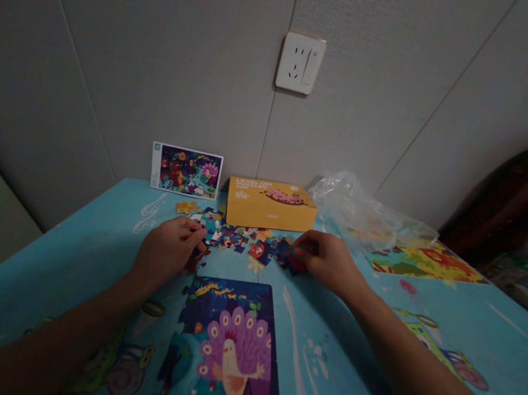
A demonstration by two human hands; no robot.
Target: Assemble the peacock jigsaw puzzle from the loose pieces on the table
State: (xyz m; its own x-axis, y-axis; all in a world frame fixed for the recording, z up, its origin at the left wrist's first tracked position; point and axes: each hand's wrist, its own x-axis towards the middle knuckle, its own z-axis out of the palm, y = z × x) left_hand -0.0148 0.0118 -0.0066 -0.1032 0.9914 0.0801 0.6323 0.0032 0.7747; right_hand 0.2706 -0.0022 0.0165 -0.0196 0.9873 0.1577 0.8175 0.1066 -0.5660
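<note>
A partly joined jigsaw puzzle [239, 354] with a purple peacock lies in front of me, its left edge uneven with tabs. Beyond it, loose puzzle pieces [260, 250] spread in a heap before the yellow box. My left hand [169, 246] is at the heap's left end, fingers pinched at a dark red puzzle piece [194, 260] that they partly hide. At the right end, my right hand [327, 261] has its thumb and fingers closed on a dark and red puzzle piece [297, 264], mostly covered by the fingertips.
A yellow puzzle box [273, 205] stands against the wall beside a picture card [188, 172] leaning upright. A clear plastic bag [352, 208] lies to the right, partly over an orange and green puzzle [429, 260]. The blue patterned tablecloth [85, 249] covers the table.
</note>
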